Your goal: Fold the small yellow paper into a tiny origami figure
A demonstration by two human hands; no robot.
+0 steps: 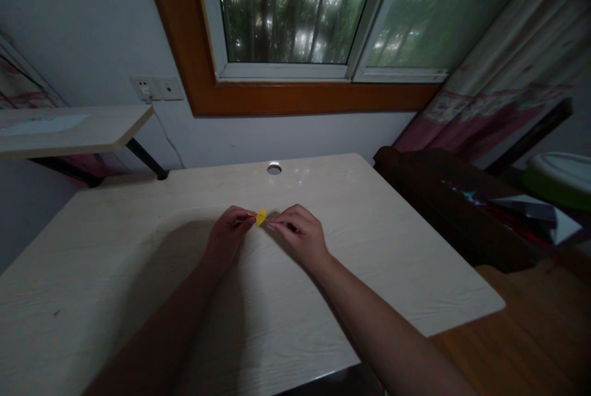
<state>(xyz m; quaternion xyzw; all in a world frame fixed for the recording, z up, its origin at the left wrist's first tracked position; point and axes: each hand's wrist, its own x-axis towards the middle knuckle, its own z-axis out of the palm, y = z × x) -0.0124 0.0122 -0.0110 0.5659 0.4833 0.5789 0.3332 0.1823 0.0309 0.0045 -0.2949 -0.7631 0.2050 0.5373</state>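
Over the desk, a small yellow piece (261, 217), flat with pointed corners like folded paper, sits between my two hands. Thin yellow-orange ends reach out from it to both sides; whether they are string, a stick or part of the piece I cannot tell. My left hand (227, 237) is closed, thumb and fingers pinching the end on the left. On the other side, my right hand (302, 233) pinches the thin end between thumb and index finger, its other fingers curled. Both forearms reach in from the bottom of the view.
The pale wood-grain desk (401, 260) has a round cable hole (274, 169) near its back edge. A raised shelf (74, 131) on black legs stands at the left. Behind is a window (295, 20); dark furniture (438, 199) borders the right side.
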